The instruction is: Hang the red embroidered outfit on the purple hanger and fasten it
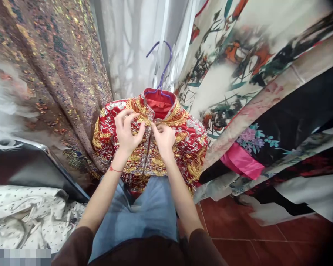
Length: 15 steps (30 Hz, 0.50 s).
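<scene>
A red jacket [194, 136] with dense gold and silver embroidery hangs upright from a purple hanger [166, 66], its front facing me. Its stand collar and red lining show at the top, with a small size tag [160, 105] inside the neck. My left hand [126, 133] is at the upper chest, left of the front closure; its fingers are curved and apart, with a gap between thumb and forefinger. Just below the collar, my right hand [165, 138] pinches the jacket's front edge, the other fingers curled in. The exact bit between those fingertips is hidden.
A brown sequined cloth [63, 74] hangs at left and printed floral garments [238, 59] at right. White feathery material [5, 99], a dark metal-edged panel [30, 162] and dotted white fabric [30, 210] are at lower left. Red floor tiles [233, 221] lie at lower right.
</scene>
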Motion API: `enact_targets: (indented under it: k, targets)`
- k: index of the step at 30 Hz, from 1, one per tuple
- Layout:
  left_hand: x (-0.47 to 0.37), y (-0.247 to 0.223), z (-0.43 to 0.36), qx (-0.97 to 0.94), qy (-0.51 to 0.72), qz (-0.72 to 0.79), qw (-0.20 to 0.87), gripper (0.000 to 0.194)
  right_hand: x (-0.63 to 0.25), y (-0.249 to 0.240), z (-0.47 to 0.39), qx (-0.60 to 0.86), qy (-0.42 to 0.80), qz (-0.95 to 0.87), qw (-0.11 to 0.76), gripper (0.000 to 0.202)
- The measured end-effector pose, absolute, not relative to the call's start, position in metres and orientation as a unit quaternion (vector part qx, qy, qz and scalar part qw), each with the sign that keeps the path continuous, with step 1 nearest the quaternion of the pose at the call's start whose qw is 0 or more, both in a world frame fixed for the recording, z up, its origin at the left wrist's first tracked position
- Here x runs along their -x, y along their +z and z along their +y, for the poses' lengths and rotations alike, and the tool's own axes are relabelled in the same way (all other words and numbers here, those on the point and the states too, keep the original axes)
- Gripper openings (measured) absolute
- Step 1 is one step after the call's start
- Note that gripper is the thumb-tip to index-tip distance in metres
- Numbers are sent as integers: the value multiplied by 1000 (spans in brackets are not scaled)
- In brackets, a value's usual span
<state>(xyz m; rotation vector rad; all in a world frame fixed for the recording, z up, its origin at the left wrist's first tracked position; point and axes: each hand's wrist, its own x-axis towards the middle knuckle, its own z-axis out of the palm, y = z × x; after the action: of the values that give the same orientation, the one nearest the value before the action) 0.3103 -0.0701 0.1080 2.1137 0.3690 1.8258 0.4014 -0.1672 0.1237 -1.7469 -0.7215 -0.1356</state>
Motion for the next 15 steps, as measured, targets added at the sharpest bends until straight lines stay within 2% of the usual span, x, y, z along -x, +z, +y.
enact_targets:
  k: [3, 6, 9, 15]
  targets:
    - [-308, 145, -60, -783, 606, 105, 94, 38, -405, 141, -174, 870, -147, -281, 377, 54]
    - [-307, 168, -46, -858, 504, 68, 76, 32, -400, 158, -180, 914, -168, -278, 241, 57]
    - [-309, 175, -30, -905, 419, 40, 64, 29, -395, 170, -182, 913, -163, -324, 189, 62]
    - [-306, 176, -24, -913, 401, 60, 51, 42, -395, 173, -180, 911, -180, -327, 175, 66]
